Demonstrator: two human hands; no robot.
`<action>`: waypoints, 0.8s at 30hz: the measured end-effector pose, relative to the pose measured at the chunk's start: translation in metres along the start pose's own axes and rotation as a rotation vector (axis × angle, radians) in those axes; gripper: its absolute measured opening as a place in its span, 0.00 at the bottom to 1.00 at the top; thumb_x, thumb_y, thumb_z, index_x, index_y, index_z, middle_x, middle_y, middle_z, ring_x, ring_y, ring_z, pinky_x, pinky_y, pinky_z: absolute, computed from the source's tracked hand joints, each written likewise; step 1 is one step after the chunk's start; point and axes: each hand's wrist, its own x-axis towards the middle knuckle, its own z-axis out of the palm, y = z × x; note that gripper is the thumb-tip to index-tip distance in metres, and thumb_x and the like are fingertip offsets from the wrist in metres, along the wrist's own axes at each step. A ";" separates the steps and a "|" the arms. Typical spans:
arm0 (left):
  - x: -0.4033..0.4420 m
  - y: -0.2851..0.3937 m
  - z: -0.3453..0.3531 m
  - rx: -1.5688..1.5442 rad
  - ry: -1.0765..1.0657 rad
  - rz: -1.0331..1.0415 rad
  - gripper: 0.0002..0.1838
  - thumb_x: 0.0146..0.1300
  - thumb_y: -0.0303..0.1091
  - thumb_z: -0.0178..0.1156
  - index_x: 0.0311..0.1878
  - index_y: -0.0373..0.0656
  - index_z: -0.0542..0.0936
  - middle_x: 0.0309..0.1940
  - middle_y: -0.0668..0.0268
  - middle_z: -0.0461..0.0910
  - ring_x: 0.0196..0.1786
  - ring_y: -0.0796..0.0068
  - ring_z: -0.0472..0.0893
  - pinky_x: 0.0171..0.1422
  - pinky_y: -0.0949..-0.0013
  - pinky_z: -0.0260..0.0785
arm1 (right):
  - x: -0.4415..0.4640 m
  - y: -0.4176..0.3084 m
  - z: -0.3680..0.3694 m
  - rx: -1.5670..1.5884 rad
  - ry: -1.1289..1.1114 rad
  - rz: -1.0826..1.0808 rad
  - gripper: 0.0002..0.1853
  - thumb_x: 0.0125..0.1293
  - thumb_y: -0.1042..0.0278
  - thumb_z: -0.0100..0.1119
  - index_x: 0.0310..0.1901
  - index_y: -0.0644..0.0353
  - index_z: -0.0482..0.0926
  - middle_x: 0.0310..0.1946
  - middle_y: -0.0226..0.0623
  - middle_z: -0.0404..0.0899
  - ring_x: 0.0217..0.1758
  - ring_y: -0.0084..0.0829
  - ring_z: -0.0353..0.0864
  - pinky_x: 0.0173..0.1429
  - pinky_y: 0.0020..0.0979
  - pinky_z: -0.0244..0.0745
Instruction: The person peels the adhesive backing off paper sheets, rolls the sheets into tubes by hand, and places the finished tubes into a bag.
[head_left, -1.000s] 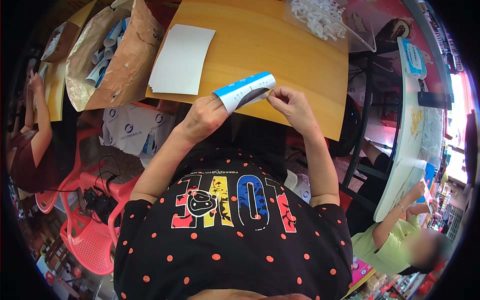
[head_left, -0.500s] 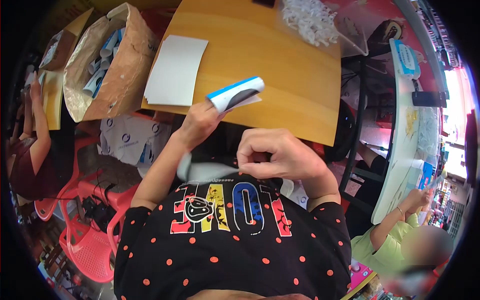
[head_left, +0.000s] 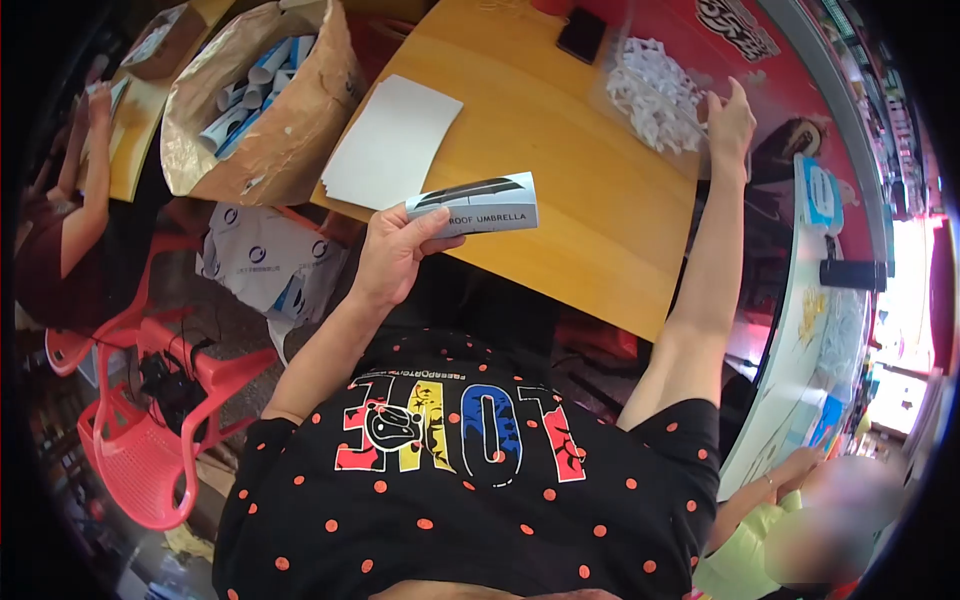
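Note:
My left hand (head_left: 392,252) is closed on a rolled paper sleeve (head_left: 475,212), with the thumb on its front face. The sleeve carries an umbrella picture and lettering that ends in "ROOF UMBRELLA". It is held above the front edge of the wooden table (head_left: 560,130). My right arm stretches to the far right, where my right hand (head_left: 732,128) is at the side of a clear plastic container of white pieces (head_left: 655,95). Its thumb and index finger are apart with nothing visible between them; the other fingers are partly hidden.
A stack of white sheets (head_left: 395,140) lies on the table's left side. Left of it, a brown paper bag (head_left: 300,140) holds several similar rolls. A dark phone (head_left: 582,35) lies at the back. Red plastic chairs (head_left: 145,450) stand left; people sit at both sides.
My right hand has gone from in front of my chest to the container at the far right. The sleeve has turned its lettered face up. A blurred pale strip near my chest is gone from view.

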 end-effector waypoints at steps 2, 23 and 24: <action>-0.003 0.003 -0.002 0.007 0.039 -0.029 0.11 0.65 0.30 0.57 0.46 0.33 0.79 0.41 0.60 0.81 0.42 0.73 0.82 0.47 0.68 0.78 | -0.038 -0.053 -0.020 0.246 0.106 -0.037 0.13 0.60 0.67 0.60 0.44 0.64 0.80 0.34 0.42 0.83 0.37 0.35 0.82 0.45 0.32 0.74; -0.003 -0.010 0.008 0.281 -0.090 0.114 0.12 0.65 0.28 0.55 0.49 0.31 0.77 0.42 0.61 0.81 0.44 0.74 0.81 0.52 0.68 0.76 | -0.237 -0.172 -0.052 1.308 -0.431 0.468 0.06 0.57 0.82 0.63 0.27 0.66 0.76 0.32 0.40 0.81 0.32 0.21 0.78 0.40 0.22 0.74; -0.003 -0.010 0.007 0.294 -0.092 0.097 0.13 0.65 0.29 0.55 0.49 0.32 0.77 0.42 0.61 0.81 0.43 0.74 0.81 0.52 0.68 0.76 | -0.238 -0.170 -0.049 1.306 -0.433 0.467 0.06 0.57 0.82 0.63 0.27 0.66 0.76 0.32 0.40 0.81 0.32 0.21 0.78 0.40 0.22 0.74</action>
